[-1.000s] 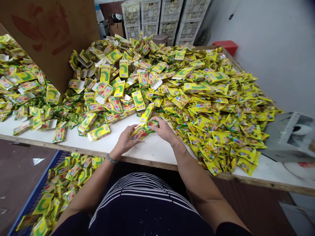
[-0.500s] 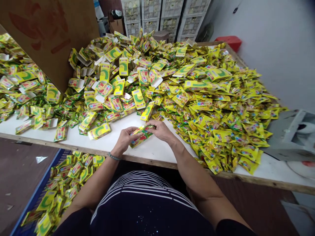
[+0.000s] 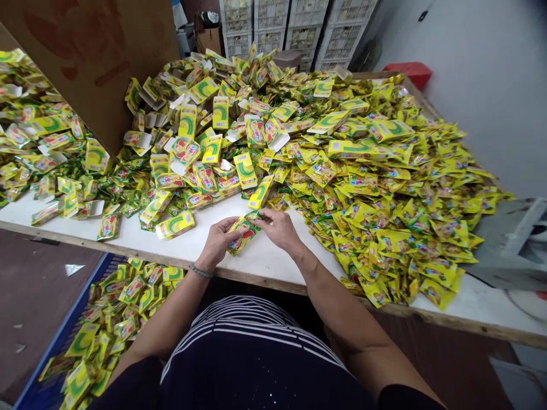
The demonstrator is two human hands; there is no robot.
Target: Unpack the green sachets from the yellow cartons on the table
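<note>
A small yellow-green box (image 3: 243,239) is held just above the front of the white table (image 3: 282,263). My left hand (image 3: 220,242) grips its left side, thumb on top. At the box's upper right end, the fingers of my right hand (image 3: 273,226) are pinched on a green piece, which may be a packet or the box's end. Small yellow boxes (image 3: 175,225), some with open white flaps, lie heaped beyond my hands. To the right is a large pile of shiny yellow packets (image 3: 384,210).
A blue crate (image 3: 60,341) with many boxes stands below the table at the left. A brown cardboard panel (image 3: 98,62) rises at the back left. Grey metal equipment (image 3: 499,250) is at the right edge, white crates (image 3: 269,25) behind, and a red object (image 3: 412,74) by the wall.
The view has shifted slightly, moving the background right. My right hand has drawn closer to the box's end, and the green piece there sticks out less.
</note>
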